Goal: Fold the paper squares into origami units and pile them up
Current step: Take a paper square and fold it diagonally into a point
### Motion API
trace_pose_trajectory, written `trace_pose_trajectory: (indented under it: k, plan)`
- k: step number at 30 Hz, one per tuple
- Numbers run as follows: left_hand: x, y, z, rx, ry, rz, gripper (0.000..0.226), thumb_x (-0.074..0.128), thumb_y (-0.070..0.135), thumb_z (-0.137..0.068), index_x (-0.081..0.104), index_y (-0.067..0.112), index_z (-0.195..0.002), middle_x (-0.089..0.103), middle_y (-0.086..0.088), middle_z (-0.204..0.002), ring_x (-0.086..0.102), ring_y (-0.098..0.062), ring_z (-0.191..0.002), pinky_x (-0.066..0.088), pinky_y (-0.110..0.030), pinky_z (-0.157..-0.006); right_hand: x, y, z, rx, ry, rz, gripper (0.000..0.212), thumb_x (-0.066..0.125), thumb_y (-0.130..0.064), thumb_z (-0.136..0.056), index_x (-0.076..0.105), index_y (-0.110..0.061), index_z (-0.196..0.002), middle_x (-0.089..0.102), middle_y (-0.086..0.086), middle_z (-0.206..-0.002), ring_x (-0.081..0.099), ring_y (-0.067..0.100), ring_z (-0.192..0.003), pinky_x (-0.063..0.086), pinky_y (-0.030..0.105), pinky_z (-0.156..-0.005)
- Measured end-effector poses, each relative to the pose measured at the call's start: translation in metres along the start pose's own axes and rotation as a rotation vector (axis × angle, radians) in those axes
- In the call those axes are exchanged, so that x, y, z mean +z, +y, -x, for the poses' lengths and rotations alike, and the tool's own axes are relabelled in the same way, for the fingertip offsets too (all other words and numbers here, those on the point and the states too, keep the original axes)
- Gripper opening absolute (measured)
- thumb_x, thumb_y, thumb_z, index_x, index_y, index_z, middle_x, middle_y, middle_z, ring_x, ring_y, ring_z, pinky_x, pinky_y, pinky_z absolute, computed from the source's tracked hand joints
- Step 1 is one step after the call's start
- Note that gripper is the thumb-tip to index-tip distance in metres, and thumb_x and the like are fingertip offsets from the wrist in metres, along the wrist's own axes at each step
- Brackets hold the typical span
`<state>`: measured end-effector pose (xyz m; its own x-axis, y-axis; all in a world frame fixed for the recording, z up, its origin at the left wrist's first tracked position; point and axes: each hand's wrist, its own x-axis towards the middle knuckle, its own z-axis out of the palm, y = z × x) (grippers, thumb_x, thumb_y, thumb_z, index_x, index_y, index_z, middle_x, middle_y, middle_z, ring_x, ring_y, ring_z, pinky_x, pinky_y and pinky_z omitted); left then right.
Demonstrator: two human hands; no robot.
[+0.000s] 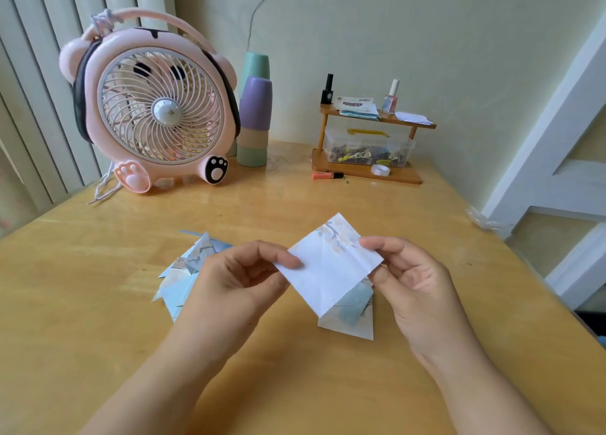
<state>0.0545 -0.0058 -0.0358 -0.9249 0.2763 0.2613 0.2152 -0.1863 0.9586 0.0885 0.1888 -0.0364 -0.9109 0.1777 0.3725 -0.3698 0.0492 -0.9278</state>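
A white paper square (323, 272) with a blossom print at its top corner hangs above the wooden table (98, 303), partly folded with creases showing. My left hand (239, 280) pinches its left corner between thumb and fingers. My right hand (413, 277) pinches its right corner. Beneath the held paper lies a small stack of light blue papers (352, 316). Left of my left hand sits a loose heap of folded blue and white units (187, 270), partly hidden by that hand.
A pink bear-shaped fan (157, 106) stands at the back left, with stacked pastel cups (254, 116) beside it. A small wooden shelf (370, 169) at the back holds nail polish bottles, sticky notes, a clear box and tape. An orange marker (326, 175) lies before it.
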Motion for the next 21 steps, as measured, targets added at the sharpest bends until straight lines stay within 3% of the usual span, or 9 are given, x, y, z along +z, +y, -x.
trace_pose_trajectory:
  k: [3, 6, 9, 11, 13, 14, 18, 21]
  plan:
    - [-0.003, -0.002, -0.001, -0.016, -0.005, 0.045, 0.009, 0.064, 0.011, -0.069, 0.071, 0.017, -0.068, 0.071, -0.007, -0.079, 0.064, -0.017, -0.075, 0.049, -0.031, -0.073, -0.003, -0.004, 0.001, 0.009, -0.097, 0.027, 0.038, 0.062, 0.010, -0.082, 0.075, -0.025, -0.081, 0.074, -0.005, -0.088, 0.067, 0.006, -0.085, 0.049, 0.015, -0.071]
    - [-0.003, 0.000, -0.001, -0.048, -0.007, 0.127, 0.014, 0.063, 0.007, -0.070, 0.070, 0.019, -0.072, 0.069, -0.004, -0.078, 0.063, -0.014, -0.071, 0.050, -0.021, -0.064, 0.001, -0.005, 0.004, 0.047, -0.194, 0.074, 0.038, 0.065, 0.005, -0.079, 0.075, -0.032, -0.081, 0.075, -0.007, -0.086, 0.067, 0.004, -0.087, 0.049, 0.015, -0.074]
    - [-0.003, -0.003, -0.003, -0.053, 0.102, 0.072, 0.044, 0.063, -0.008, -0.081, 0.063, 0.029, -0.105, 0.069, -0.002, -0.086, 0.065, -0.013, -0.073, 0.052, -0.021, -0.064, 0.002, -0.004, 0.006, 0.027, -0.181, 0.126, 0.045, 0.062, 0.002, -0.085, 0.073, -0.041, -0.091, 0.073, -0.010, -0.099, 0.066, 0.006, -0.101, 0.049, 0.021, -0.084]
    - [-0.002, -0.004, -0.002, 0.008, 0.136, -0.071, 0.058, 0.056, -0.009, -0.087, 0.053, 0.041, -0.117, 0.070, -0.004, -0.092, 0.069, -0.015, -0.079, 0.053, -0.028, -0.071, 0.001, -0.001, 0.007, 0.008, -0.147, 0.193, 0.050, 0.057, 0.000, -0.090, 0.068, -0.047, -0.103, 0.071, -0.010, -0.108, 0.063, 0.014, -0.109, 0.050, 0.034, -0.091]
    - [0.001, -0.004, 0.001, 0.086, 0.095, -0.193, 0.063, 0.057, -0.006, -0.086, 0.051, 0.049, -0.116, 0.071, -0.002, -0.091, 0.070, -0.013, -0.085, 0.052, -0.026, -0.075, 0.000, 0.001, 0.007, 0.003, -0.121, 0.287, 0.053, 0.055, -0.004, -0.093, 0.062, -0.053, -0.111, 0.069, -0.003, -0.113, 0.057, 0.036, -0.109, 0.050, 0.052, -0.089]
    - [0.003, -0.004, 0.003, 0.114, 0.052, -0.243, 0.064, 0.058, -0.005, -0.086, 0.052, 0.053, -0.115, 0.072, 0.002, -0.090, 0.069, -0.011, -0.088, 0.051, -0.021, -0.078, 0.001, 0.001, 0.008, -0.003, -0.119, 0.325, 0.053, 0.055, -0.006, -0.093, 0.060, -0.056, -0.112, 0.068, -0.001, -0.113, 0.053, 0.043, -0.107, 0.047, 0.053, -0.087]
    - [0.007, -0.005, 0.007, 0.171, 0.009, -0.405, 0.056, 0.062, 0.002, -0.087, 0.059, 0.052, -0.112, 0.070, 0.019, -0.091, 0.066, 0.000, -0.093, 0.045, -0.009, -0.081, 0.008, -0.002, 0.013, -0.018, -0.176, 0.405, 0.056, 0.055, -0.011, -0.093, 0.056, -0.065, -0.107, 0.067, 0.003, -0.106, 0.053, 0.046, -0.097, 0.045, 0.048, -0.081]
    - [0.007, -0.001, 0.006, 0.138, 0.075, -0.327, 0.045, 0.062, -0.003, -0.085, 0.071, 0.040, -0.092, 0.072, 0.022, -0.091, 0.066, 0.005, -0.090, 0.046, -0.007, -0.074, 0.011, -0.002, 0.014, -0.041, -0.173, 0.411, 0.045, 0.059, -0.020, -0.090, 0.058, -0.063, -0.106, 0.068, 0.001, -0.104, 0.057, 0.042, -0.096, 0.047, 0.052, -0.082]
